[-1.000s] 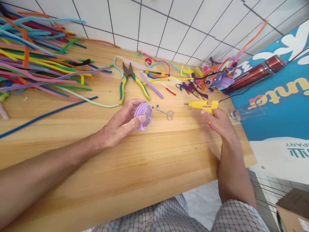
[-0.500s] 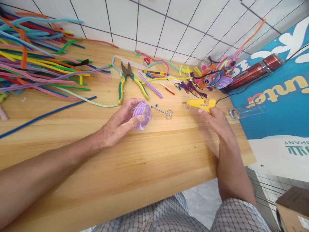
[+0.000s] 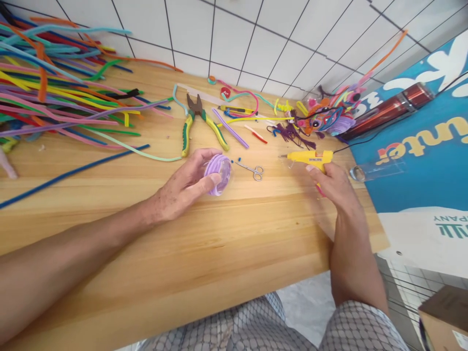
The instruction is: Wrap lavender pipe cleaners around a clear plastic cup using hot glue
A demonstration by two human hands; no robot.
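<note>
My left hand (image 3: 190, 183) is wrapped round a clear round cup (image 3: 224, 180) wound with lilac pipe cleaner; the thumb lies over its near side and the other fingers are mostly behind it. At the right, my right hand (image 3: 333, 183) grips a yellow glue gun (image 3: 310, 156) by its handle, its nozzle pointing left. Between the hands lie small scissors (image 3: 254, 171) and tiny blue bits (image 3: 239, 159). Pliers with green and yellow handles (image 3: 197, 114) rest spread just beyond my left hand.
Many coloured pipe cleaners (image 3: 66, 97) are heaped at the back left. A yellow utility knife (image 3: 239, 110), a lilac piece (image 3: 231, 128) and a colourful pipe-cleaner figure (image 3: 329, 119) lie along the tiled wall. A red cylinder (image 3: 395, 107) and a clear tube (image 3: 380, 169) are at the right.
My right hand and the glue gun have shifted slightly right, the gun tilting a little. My left hand keeps its hold on the wound cup. The whole view has moved slightly.
</note>
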